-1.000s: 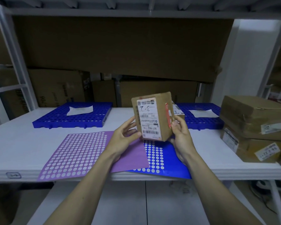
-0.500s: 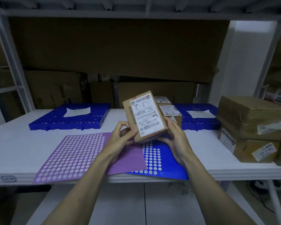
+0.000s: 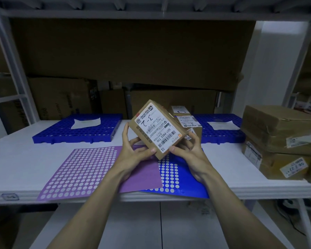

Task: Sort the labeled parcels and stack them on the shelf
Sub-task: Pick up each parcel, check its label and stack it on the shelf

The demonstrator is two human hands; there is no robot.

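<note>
Both hands, left and right, grip the parcel, now tilted label-up; its 3-2 mark is readable for sorting.

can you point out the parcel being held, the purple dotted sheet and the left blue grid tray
held parcel (image 3: 157,129): head view, on its white shipping label.
purple dotted sheet (image 3: 83,169): head view, middle of its dotted area.
left blue grid tray (image 3: 61,132): head view, on its bare perforated top.

small brown parcel tilted, white label marked 3-2 facing up, held above white shelf, two more labeled parcels just behind it resting on shelf, bigger taped boxes stacked at shelf's right end
</note>
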